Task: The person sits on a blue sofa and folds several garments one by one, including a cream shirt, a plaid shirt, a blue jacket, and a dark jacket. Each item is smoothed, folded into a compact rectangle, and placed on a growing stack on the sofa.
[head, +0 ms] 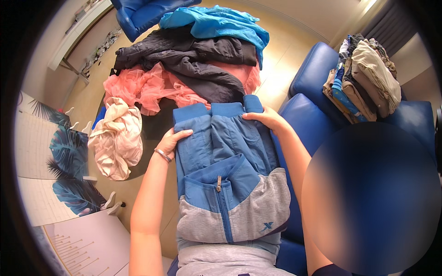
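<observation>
A blue and grey zip-up jacket [238, 207] lies folded in front of me, collar and zipper pull facing up. Its ribbed blue cuffs and hem point away from me. My left hand [171, 141] grips the jacket's left edge, thumb on top and fingers mostly tucked behind the fabric. On the far right corner, my right hand [267, 119] holds the cloth by a ribbed cuff [252, 103], with its thumb lying across the front. A grey garment [228, 258] shows below the jacket, at the bottom of the view.
Beyond the jacket, a dark table [152, 129] carries a coral tulle garment [145, 86], dark clothing [193, 51], bright blue cloth [221, 22] and crumpled cream cloth [117, 138]. At right, folded clothes [366, 76] are stacked on a blue sofa [310, 114]. White wall panels [38, 145] stand left.
</observation>
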### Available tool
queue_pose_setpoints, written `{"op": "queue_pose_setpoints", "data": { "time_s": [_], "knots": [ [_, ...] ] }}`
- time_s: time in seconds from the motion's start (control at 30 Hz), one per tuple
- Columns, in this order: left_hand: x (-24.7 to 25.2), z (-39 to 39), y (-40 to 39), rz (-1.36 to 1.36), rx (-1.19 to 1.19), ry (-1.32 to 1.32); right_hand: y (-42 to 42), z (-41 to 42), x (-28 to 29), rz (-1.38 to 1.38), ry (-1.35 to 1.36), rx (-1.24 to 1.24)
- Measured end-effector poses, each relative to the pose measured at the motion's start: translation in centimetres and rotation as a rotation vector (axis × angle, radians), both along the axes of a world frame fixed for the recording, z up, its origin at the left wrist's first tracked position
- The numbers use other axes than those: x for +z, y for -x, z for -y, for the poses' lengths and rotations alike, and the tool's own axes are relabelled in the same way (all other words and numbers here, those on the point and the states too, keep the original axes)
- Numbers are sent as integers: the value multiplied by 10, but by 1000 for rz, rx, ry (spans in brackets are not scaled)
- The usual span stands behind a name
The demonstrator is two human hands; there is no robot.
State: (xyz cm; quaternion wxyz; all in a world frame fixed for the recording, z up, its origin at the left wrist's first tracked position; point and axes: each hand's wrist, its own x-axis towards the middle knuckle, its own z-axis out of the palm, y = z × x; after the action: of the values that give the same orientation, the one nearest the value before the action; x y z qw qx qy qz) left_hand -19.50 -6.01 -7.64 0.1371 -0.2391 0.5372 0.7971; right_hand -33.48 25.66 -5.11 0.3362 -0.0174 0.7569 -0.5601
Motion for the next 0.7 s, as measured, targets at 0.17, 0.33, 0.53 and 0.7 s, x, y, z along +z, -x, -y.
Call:
{"op": "queue_pose_setpoints", "data": {
  "time_s": [0.17,0.33,0.53,0.7],
  "knots": [
    [-3,-9,-5,-193,106,137,8,-5,-10,-175,39,26],
    [-1,-6,-17,-309,174,233,-24,-10,36,-342,325,-76],
    [36,-8,-23,-431,37,322,-40,-17,63,-424,261,-43],
    [56,-45,-3,-774,24,1334,-19,-14,19,-372,104,-96]
  ]
}}
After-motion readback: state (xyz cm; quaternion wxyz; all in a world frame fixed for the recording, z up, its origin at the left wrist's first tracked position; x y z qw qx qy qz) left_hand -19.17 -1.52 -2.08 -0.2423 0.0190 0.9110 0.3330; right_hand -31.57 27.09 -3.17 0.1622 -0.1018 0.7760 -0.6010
